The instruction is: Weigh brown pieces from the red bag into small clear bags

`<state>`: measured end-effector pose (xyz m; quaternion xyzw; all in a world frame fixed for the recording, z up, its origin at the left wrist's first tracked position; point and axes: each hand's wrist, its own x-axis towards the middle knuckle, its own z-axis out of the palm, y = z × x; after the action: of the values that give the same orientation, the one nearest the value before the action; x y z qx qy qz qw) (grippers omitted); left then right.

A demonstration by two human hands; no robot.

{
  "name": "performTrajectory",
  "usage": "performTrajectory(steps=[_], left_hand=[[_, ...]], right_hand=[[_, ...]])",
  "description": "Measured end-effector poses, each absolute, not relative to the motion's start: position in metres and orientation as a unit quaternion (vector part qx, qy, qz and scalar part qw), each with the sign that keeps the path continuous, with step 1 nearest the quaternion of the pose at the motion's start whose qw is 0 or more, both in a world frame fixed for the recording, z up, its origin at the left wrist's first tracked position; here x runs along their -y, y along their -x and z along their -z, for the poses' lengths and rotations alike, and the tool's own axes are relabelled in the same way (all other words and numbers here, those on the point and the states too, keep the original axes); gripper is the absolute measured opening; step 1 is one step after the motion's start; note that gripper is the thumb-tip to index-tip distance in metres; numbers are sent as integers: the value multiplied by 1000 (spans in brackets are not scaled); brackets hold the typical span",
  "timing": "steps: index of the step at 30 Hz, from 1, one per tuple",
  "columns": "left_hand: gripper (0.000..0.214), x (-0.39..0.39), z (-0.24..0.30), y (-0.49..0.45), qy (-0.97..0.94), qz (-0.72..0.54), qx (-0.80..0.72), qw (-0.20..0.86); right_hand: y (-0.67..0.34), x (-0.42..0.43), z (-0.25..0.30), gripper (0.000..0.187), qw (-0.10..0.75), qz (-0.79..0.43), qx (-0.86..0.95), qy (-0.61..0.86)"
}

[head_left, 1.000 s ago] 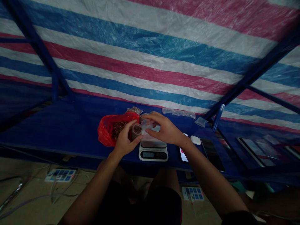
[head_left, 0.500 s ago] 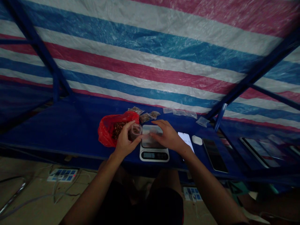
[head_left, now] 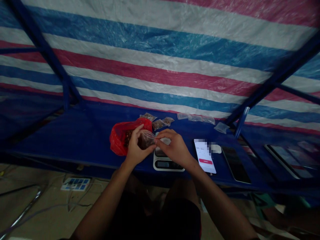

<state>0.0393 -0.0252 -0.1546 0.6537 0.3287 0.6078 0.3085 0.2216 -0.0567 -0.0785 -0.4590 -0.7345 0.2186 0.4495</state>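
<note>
Holds small clear bag [head_left: 148, 136] in left hand [head_left: 137, 148], with grip part-curled around its side; has right hand [head_left: 172, 144] closed to a pinch on its edge. Holds it over desk [head_left: 65, 133], between red bag [head_left: 116, 138] and scale [head_left: 162, 156]. Notes filled packets [head_left: 158, 125] behind, phone [head_left: 205, 156] right of scale.

The mouth of the small clear bag [head_left: 148, 136] is now pinched by the right hand [head_left: 175, 145], whose fingers are spread apart from it half a second ago. The mouth, seen round before, is now pulled longer toward that hand. More of the top of the scale [head_left: 163, 164] is covered. Less of the phone [head_left: 204, 154] is hidden by the right arm [head_left: 212, 190].
</note>
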Motion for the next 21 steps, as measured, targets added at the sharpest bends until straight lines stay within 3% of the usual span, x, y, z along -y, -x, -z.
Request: performTrajectory(steps=[7, 21], left_hand=[[40, 26, 140, -32, -582, -564, -337, 479], [35, 21, 139, -32, -603, -556, -347, 455]], right_hand=[[-229, 55, 80, 4, 484, -256, 696, 465], [-228, 55, 84, 7, 475, -216, 725, 450]])
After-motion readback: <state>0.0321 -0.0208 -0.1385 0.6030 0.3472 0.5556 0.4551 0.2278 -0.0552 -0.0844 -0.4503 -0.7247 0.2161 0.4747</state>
